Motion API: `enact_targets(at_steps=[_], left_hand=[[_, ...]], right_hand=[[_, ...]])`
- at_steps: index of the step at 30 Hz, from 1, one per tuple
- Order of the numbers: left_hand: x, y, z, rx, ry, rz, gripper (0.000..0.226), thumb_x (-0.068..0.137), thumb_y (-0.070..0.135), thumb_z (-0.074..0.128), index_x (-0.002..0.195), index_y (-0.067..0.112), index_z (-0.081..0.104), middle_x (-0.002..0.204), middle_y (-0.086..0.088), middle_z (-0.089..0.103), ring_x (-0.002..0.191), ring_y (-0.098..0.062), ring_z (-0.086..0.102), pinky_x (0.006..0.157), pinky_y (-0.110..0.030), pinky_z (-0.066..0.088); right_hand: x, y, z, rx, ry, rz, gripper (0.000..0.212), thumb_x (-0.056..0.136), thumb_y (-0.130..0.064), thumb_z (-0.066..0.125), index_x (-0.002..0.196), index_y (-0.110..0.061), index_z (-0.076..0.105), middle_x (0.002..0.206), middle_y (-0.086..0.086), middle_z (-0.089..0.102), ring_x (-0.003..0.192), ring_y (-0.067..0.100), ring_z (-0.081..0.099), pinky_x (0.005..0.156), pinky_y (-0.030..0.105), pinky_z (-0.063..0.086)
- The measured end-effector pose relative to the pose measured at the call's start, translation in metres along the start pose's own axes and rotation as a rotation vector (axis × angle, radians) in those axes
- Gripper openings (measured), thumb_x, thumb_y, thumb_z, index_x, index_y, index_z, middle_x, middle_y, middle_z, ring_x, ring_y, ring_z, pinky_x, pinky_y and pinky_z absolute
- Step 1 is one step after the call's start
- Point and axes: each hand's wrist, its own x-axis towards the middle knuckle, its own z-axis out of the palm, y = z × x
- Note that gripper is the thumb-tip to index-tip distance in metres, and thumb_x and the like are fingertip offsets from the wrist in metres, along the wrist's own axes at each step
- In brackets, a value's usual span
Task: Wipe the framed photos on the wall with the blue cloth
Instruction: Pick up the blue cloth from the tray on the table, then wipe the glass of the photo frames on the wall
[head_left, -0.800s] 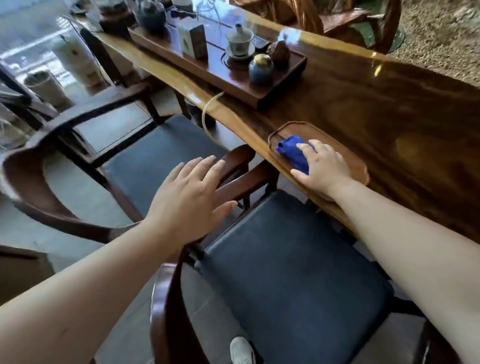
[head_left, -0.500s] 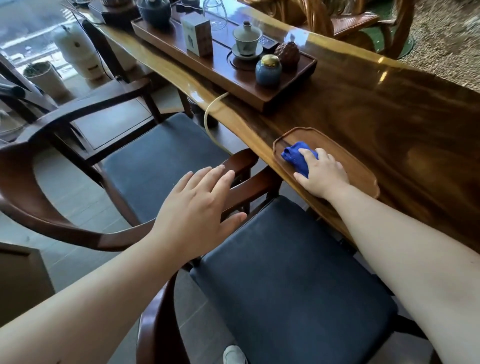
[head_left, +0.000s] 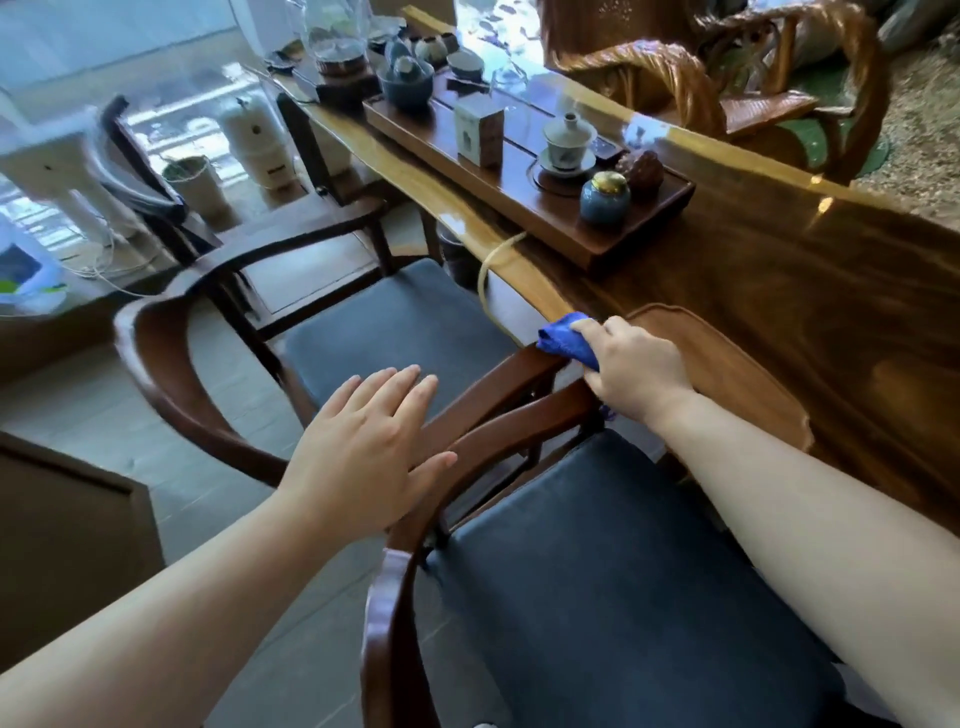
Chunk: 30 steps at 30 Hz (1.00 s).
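My right hand (head_left: 636, 371) is closed around the bunched blue cloth (head_left: 563, 340), holding it just off the left end of a shallow wooden tray (head_left: 727, 364), above the chair armrests. The cloth sticks out to the left of my fingers. Lower left, my left hand (head_left: 363, 452) hovers flat with fingers spread over the armrests of two wooden chairs, holding nothing. No framed photos or wall appear in this view.
A long glossy wooden table (head_left: 810, 275) runs along the right. On it stands a dark tea tray (head_left: 524, 202) with cups, a small box and a blue jar (head_left: 604, 199). Two dark-cushioned armchairs (head_left: 623, 587) sit below my arms. A carved chair (head_left: 727, 78) stands behind the table.
My right hand closed on the blue cloth and lifted it off the wooden tray toward the left. The view tilted upward, showing more of the table. My left hand stayed open.
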Motion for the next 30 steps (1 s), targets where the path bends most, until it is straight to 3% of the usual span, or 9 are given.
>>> enact_targets(at_steps=[7, 17, 21, 27, 30], left_hand=[[-0.059, -0.08, -0.059, 0.09, 0.085, -0.142, 0.077, 0.083, 0.062, 0.039, 0.14, 0.011, 0.041, 0.143, -0.013, 0.048, 0.132, -0.031, 0.042, 0.11, -0.049, 0.034], [-0.161, -0.216, -0.159, 0.171, 0.286, -0.308, 0.072, 0.081, 0.058, 0.044, 0.133, 0.008, 0.049, 0.133, -0.014, 0.057, 0.123, -0.032, 0.052, 0.103, -0.049, 0.042], [-0.201, -0.27, -0.198, 0.22, 0.355, -0.367, 0.068, 0.082, 0.057, 0.046, 0.128, 0.008, 0.053, 0.127, -0.012, 0.061, 0.117, -0.031, 0.056, 0.099, -0.045, 0.045], [-0.266, -0.35, -0.259, 0.332, 0.453, -0.509, 0.054, 0.076, 0.052, 0.058, 0.113, 0.013, 0.061, 0.102, -0.006, 0.07, 0.09, -0.027, 0.067, 0.074, -0.038, 0.055], [-0.285, -0.366, -0.28, 0.398, 0.475, -0.578, 0.053, 0.07, 0.05, 0.068, 0.111, 0.015, 0.063, 0.1, -0.003, 0.071, 0.085, -0.023, 0.068, 0.063, -0.034, 0.054]], right_hand=[[0.033, -0.138, -0.069, 0.073, 0.176, -0.29, 0.052, 0.074, -0.028, 0.065, 0.124, -0.024, 0.051, 0.093, 0.009, 0.061, 0.078, 0.033, 0.061, 0.055, 0.038, 0.052], [0.066, -0.359, -0.165, 0.182, 0.429, -0.574, 0.051, 0.071, -0.022, 0.071, 0.12, -0.021, 0.059, 0.088, 0.007, 0.062, 0.07, 0.034, 0.062, 0.047, 0.03, 0.036], [0.077, -0.44, -0.196, 0.236, 0.471, -0.649, 0.05, 0.074, -0.027, 0.069, 0.121, -0.022, 0.056, 0.092, 0.005, 0.063, 0.073, 0.033, 0.063, 0.048, 0.032, 0.044], [0.094, -0.559, -0.239, 0.326, 0.518, -0.734, 0.056, 0.074, -0.03, 0.068, 0.127, -0.027, 0.05, 0.108, 0.005, 0.063, 0.084, 0.033, 0.064, 0.056, 0.035, 0.049], [0.099, -0.597, -0.247, 0.388, 0.512, -0.765, 0.056, 0.077, -0.03, 0.065, 0.13, -0.027, 0.046, 0.114, 0.006, 0.062, 0.09, 0.034, 0.063, 0.062, 0.038, 0.049]])
